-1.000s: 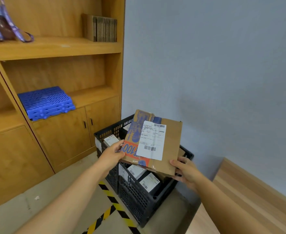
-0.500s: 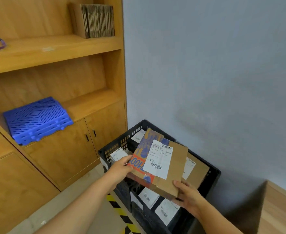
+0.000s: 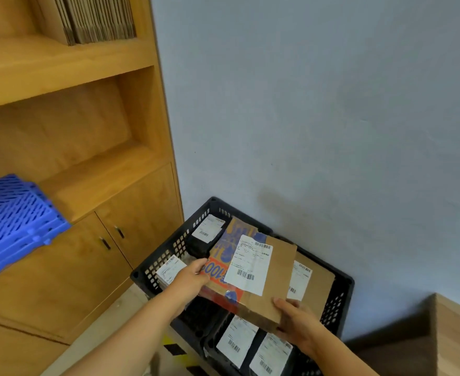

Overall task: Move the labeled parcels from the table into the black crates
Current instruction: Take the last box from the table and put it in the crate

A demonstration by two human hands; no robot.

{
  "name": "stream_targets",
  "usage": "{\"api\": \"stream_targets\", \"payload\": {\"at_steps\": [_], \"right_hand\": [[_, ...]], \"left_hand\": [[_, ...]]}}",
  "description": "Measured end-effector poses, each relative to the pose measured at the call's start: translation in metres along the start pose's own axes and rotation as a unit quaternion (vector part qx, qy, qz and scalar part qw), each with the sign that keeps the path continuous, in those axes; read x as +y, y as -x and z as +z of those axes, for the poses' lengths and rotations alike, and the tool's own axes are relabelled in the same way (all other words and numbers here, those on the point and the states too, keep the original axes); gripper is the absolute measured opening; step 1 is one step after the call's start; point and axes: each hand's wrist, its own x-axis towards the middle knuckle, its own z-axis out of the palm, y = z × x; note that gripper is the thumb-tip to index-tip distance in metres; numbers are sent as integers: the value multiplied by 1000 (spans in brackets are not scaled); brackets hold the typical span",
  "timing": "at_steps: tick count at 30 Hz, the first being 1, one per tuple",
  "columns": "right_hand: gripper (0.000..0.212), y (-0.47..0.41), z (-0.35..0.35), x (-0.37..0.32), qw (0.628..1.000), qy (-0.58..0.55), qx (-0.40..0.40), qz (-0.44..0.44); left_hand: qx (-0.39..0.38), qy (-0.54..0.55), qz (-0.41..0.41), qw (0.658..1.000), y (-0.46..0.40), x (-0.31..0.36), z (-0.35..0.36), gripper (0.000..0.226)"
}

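Low in the frame, a cardboard parcel [image 3: 261,270] with a white label is held tilted over the black crate [image 3: 340,299]. The left hand [image 3: 191,278] grasps its left edge; the right hand [image 3: 296,321] clasps its lower right corner. Labelled parcels [image 3: 237,340] lie inside the crate.

Near the frame's lower centre, the cardboard parcel [image 3: 253,270] shows white digits "100" on its orange band at the left edge. Its white shipping label [image 3: 249,263] carries barcodes, but the print is too small to read, as on the other labels.
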Motion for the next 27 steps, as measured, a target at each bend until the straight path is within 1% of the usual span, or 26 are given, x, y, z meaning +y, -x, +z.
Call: {"api": "stream_targets", "payload": {"at_steps": [3, 5, 8, 12, 18, 22, 23, 27], "right_hand": [[27, -8, 4, -1, 999, -13, 32, 7], [25, -15, 10, 2, 998, -23, 60, 12], [21, -24, 27, 5, 994, -36, 97, 23], [30, -38, 56, 9, 988, -54, 134, 53], [40, -58, 102, 13, 980, -49, 185, 52], [70, -64, 117, 24, 967, -32, 242, 73], [71, -64, 120, 27, 964, -22, 255, 77], [62, -63, 140, 41, 948, 10, 298, 109]], "left_hand": [[-38, -28, 3, 999, -25, 2, -2, 41], [-65, -41, -3, 997, -41, 1, -6, 39], [-103, -55, -14, 993, -66, -2, -19, 43], [-147, -82, -26, 985, -101, -7, -47, 42], [-195, -124, -61, 971, -160, -15, -93, 44], [-204, -136, -69, 967, -193, -22, -112, 45], [-203, -138, -68, 967, -199, -24, -115, 44], [-230, -158, -73, 958, -208, -31, -112, 44]]}}
